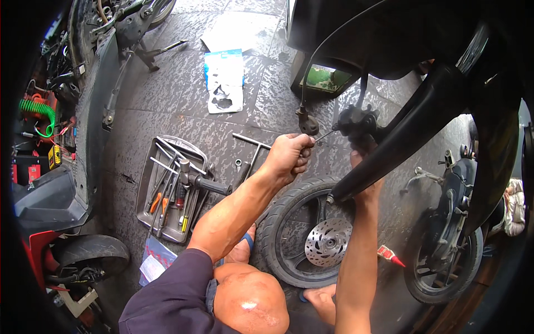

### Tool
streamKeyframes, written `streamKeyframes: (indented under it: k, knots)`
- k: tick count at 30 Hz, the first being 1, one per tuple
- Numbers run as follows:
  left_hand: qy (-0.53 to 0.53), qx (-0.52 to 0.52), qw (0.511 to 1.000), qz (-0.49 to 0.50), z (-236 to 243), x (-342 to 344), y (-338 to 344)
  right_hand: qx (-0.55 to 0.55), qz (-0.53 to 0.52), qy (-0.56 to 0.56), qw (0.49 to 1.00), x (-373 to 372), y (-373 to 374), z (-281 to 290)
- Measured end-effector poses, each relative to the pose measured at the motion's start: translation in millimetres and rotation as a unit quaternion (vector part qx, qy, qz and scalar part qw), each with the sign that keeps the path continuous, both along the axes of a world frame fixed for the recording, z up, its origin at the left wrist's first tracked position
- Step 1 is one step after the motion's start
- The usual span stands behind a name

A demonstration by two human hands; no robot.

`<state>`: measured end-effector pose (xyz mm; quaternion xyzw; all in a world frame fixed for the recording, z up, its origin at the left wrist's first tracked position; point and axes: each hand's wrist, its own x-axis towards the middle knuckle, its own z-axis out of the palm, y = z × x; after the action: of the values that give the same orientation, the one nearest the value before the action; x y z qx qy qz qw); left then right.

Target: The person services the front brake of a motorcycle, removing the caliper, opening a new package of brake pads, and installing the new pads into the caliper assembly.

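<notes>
My left hand [290, 158] is closed, knuckles up, on a thin metal rod [327, 135] that slants up to the right. The rod's far end meets a dark brake caliper [357, 120] beside the fork. From below, my right hand [356, 158] grips the caliper; the black fork leg [403, 136] hides part of this hand. Just above my left fingers, a dark cable-end fitting [307, 121] hangs from a black cable. Under both forearms lies a wheel [266, 239] with a drilled brake disc [316, 250] facing up.
Left of my arm is a grey tray [146, 197] of hand tools, with a hammer [206, 182] across it. A T-handle wrench [253, 153] lies nearby. Beyond are an opened package [223, 64] and a green-sided box [322, 78]. Motorcycle parts stand at both sides; a red-tipped tube [389, 255] lies right.
</notes>
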<state>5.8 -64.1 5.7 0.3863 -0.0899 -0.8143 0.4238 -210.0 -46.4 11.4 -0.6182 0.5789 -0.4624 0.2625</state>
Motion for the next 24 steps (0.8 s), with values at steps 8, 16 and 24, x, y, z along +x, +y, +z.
streamKeyframes:
  k: [8, 16, 24]
  knots:
    - [0.156, 0.119, 0.980, 0.031, -1.8, -3.2, -11.4, -0.008, -0.013, 0.001, 1.000, 7.3, -0.6, 6.3]
    - [0.073, 0.038, 0.996, 0.041, 10.2, -14.4, -12.2, -0.027, 0.010, 0.011, 1.000, 8.5, 0.6, 8.9]
    - [0.051, -0.003, 0.998, 0.046, 21.6, -4.8, 2.1, -0.009, 0.014, 0.027, 0.999, 4.1, 0.6, 5.9]
